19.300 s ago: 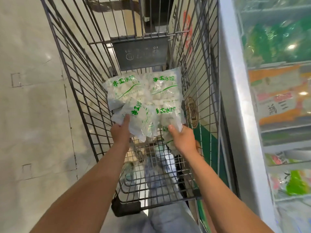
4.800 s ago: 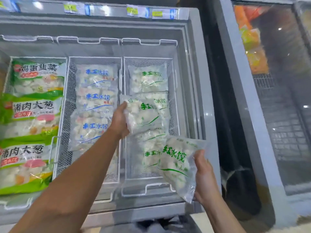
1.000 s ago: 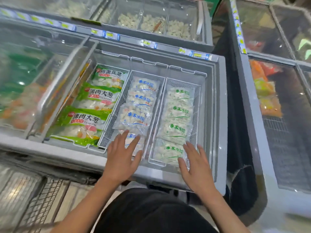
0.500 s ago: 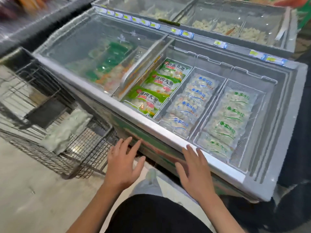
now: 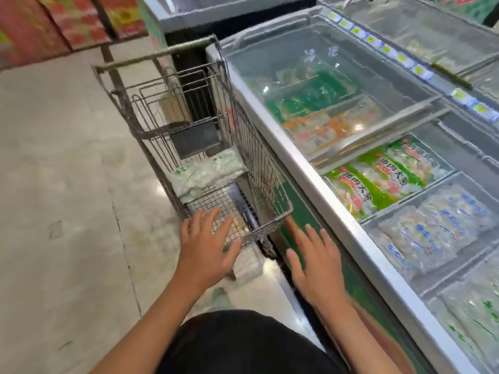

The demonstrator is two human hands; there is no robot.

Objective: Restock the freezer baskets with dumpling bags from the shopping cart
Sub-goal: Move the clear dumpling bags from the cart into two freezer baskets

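Left hand (image 5: 206,245) is spread flat, fingers apart, holding nothing, hovering at the near rim of the shopping cart (image 5: 272,220). Right hand (image 5: 314,261) is likewise splayed and empty, in the gap between the cart and the freezer's front wall (image 5: 302,209).

Remaining dumpling bags (image 5: 205,172) lie low on the cart floor toward its far end, under the folded child-seat panel (image 5: 195,140).

Risks, as judged from this position:
- Reach is long and downward over the wire rim; a forearm could catch on the mesh.
- The bags appear frosted and limp; a one-handed pinch at a corner may let a bag slip or sag against the wire.
- The cart stands just beside the freezer; leaning on it could roll it away.

Beyond, the freezer baskets (image 5: 421,209) already carry blue-print bags (image 5: 432,230) and green-print bags (image 5: 475,314); mixing the colours would misstock a basket. The sliding glass lid (image 5: 324,85) covers the far section.
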